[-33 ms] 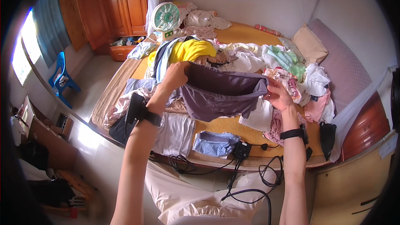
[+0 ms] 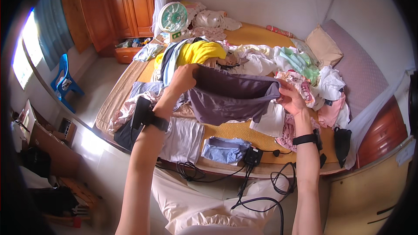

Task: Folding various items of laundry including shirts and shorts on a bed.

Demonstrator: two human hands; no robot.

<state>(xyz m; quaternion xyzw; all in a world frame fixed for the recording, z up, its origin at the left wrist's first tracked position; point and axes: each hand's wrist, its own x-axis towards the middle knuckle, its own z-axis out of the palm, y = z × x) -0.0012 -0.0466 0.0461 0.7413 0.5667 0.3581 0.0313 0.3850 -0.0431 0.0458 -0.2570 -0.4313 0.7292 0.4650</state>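
The bed [image 2: 119, 85] is the largest item in front of me; its ochre mat [image 2: 250, 35] has a smooth, flat surface, largely covered by crumpled clothes. Beyond its far left corner stands a wardrobe [image 2: 126, 8] of glossy reddish-brown wood with raised panels. Yellow cloth [image 2: 202, 53] lies bunched in soft, thick folds. The dark purple-grey garment [image 2: 230, 108] is suspended above the near half of the bed: thin, pliable fabric, its rim stretched into a long oval, its front sagging in a curve. A round green-and-white fan [image 2: 173, 17] stands behind. Nearer lies a blue cloth [image 2: 224, 149], folded into a rough rectangle. The left hand [image 2: 183, 77] is closed around the garment's left end; the right hand [image 2: 291, 99] pinches the right end between thumb and fingers.
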